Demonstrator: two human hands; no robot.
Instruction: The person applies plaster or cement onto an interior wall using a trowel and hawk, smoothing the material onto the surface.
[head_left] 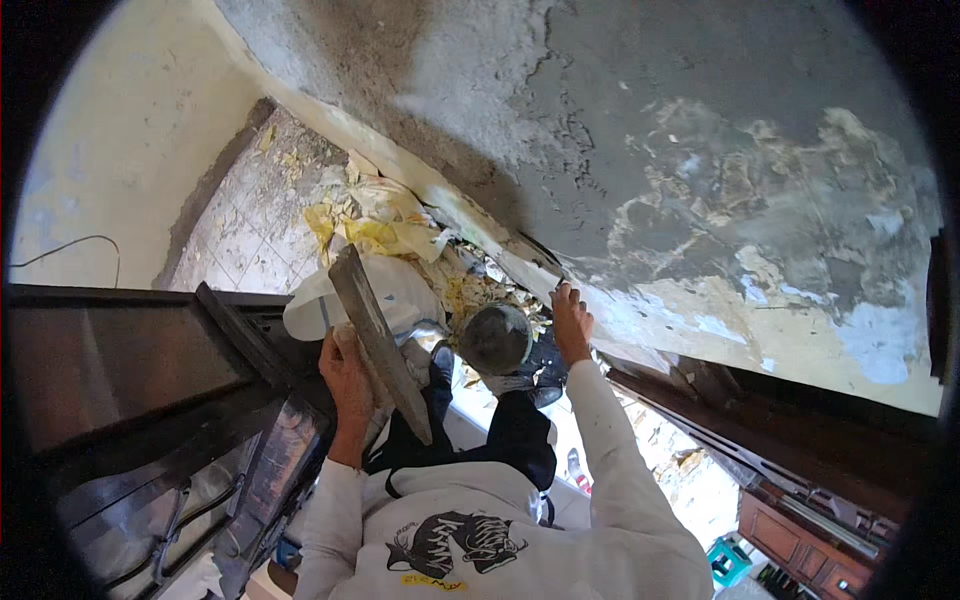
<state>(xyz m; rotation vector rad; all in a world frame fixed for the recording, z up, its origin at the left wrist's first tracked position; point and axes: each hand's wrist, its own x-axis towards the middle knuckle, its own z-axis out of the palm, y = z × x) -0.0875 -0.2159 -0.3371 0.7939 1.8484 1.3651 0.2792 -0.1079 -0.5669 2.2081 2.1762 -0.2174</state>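
My left hand is closed around a long, cement-grey wooden board, which it holds up at a tilt in front of my legs. My right hand grips what looks like a trowel by its handle. Its thin dark blade shows nearly edge-on, close against the wall's lower edge. Wet grey plaster covers much of the wall, with a rough ridge in the upper middle and bare, peeling patches at the right. Between my hands, below, stands a round bucket that looks grey with cement.
A white sack and crumpled yellowish sheeting lie on the tiled floor among rubble. Dark wooden furniture crowds my left. At lower right are a reddish-brown cabinet and a green plastic stool.
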